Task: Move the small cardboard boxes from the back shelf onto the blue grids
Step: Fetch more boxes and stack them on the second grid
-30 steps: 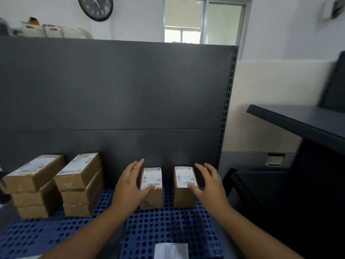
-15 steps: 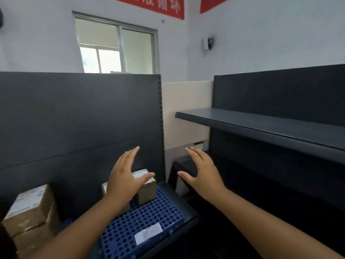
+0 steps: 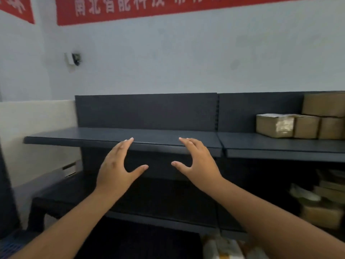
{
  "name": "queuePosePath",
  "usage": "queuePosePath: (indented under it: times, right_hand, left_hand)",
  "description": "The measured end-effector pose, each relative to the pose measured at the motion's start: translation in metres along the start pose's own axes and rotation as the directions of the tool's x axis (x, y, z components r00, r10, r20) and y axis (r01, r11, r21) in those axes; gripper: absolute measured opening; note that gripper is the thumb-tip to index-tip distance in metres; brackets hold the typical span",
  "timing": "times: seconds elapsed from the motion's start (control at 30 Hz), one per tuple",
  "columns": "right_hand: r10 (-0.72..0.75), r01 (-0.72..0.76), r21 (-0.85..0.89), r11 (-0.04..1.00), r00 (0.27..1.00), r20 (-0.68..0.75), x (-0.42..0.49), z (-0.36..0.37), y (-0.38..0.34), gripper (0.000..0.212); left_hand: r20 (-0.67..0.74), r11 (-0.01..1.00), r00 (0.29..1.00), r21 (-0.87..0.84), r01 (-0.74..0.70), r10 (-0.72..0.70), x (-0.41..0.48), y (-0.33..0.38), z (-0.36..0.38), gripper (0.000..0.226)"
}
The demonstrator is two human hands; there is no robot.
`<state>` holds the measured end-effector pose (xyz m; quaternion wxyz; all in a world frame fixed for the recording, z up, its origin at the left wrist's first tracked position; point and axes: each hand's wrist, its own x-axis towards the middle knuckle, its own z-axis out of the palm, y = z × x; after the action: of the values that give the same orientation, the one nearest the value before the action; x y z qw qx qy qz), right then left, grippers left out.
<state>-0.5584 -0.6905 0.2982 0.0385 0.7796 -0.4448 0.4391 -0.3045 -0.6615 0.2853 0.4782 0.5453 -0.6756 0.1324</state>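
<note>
Small cardboard boxes (image 3: 276, 125) sit in a row on the dark back shelf (image 3: 123, 135) at the far right, with a larger box (image 3: 323, 104) stacked on top of them. My left hand (image 3: 116, 168) and my right hand (image 3: 198, 163) are held out in front of the shelf's front edge, fingers spread, holding nothing. Both hands are well to the left of the boxes. A sliver of blue grid (image 3: 9, 246) shows at the bottom left corner.
A lower dark shelf (image 3: 149, 200) runs beneath the upper one. More boxes and packages (image 3: 324, 202) lie on it at the right. A bagged item (image 3: 227, 248) lies on the floor at the bottom. A red banner (image 3: 168, 6) hangs on the white wall.
The view has swung right, away from the blue grid with its two set-down boxes, to the back shelf. Both hands stayed open and rose toward the shelf edge.
</note>
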Motion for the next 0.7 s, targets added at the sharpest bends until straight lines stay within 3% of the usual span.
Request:
queuePosePath:
  times: [0.27, 0.5, 0.7]
  right_hand:
    - [0.136, -0.167, -0.219, 0.961, 0.979, -0.152, -0.046, -0.172, 0.121, 0.07]
    - [0.23, -0.279, -0.249, 0.927, 0.95, -0.21, -0.074, -0.283, 0.22, 0.067]
    - [0.3, -0.334, -0.212, 0.918, 0.938, -0.175, -0.062, -0.325, 0.287, 0.071]
  left_hand:
    - [0.028, 0.965, 0.986, -0.211, -0.157, 0.167, 0.032, 0.162, 0.099, 0.085]
    - [0.038, 0.926, 0.976, -0.325, -0.191, 0.215, 0.047, 0.287, 0.18, 0.08]
    - [0.106, 0.935, 0.978, -0.326, -0.136, 0.18, 0.073, 0.341, 0.234, 0.08]
